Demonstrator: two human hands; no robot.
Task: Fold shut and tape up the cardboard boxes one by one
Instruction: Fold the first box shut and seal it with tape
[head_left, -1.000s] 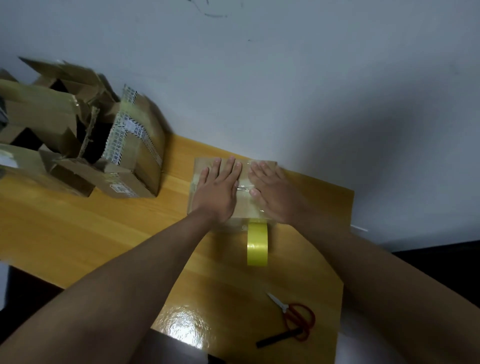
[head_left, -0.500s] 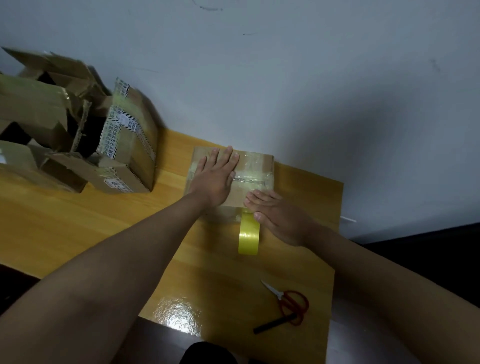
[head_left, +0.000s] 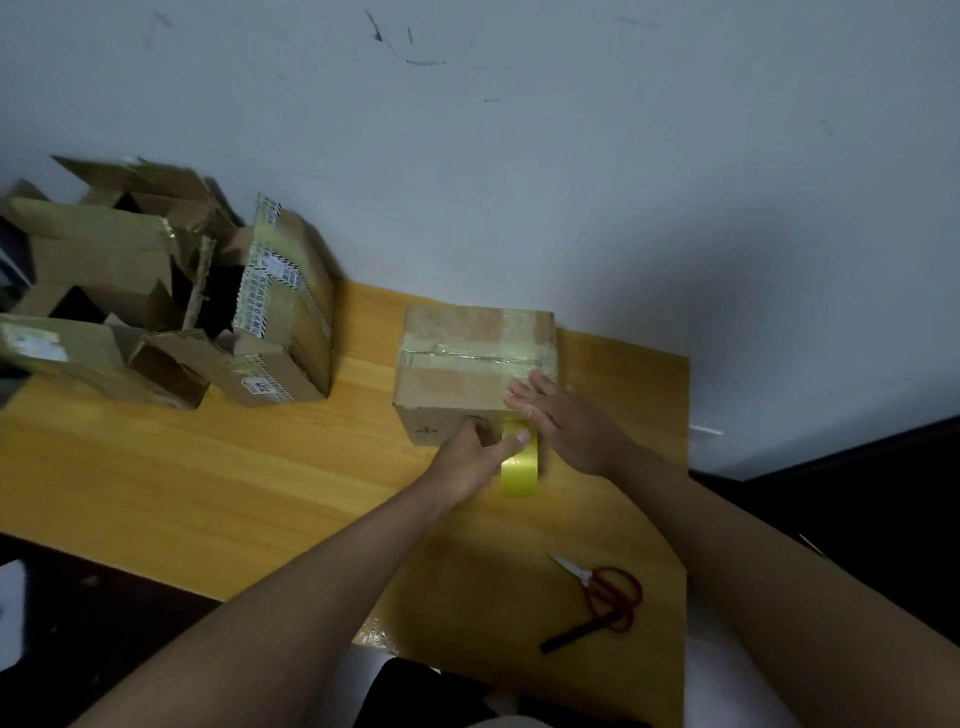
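Cut off by the left edge — the pile of open boxes (head_left: 104, 291), blurred. Tape roll (head_left: 519, 462) partly hidden behind the left hand (head_left: 467, 457); grip on it unclear. Box-label print (head_left: 257, 385) too small to read.

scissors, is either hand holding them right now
No, the scissors lie alone on the table, while the left hand and right hand are up at the box and tape roll.

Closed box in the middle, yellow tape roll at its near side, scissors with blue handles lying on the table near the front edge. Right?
Not quite. In the head view the scissors have red handles, not blue. The rest holds: the closed box is mid-table, the yellow tape roll is at its near side.
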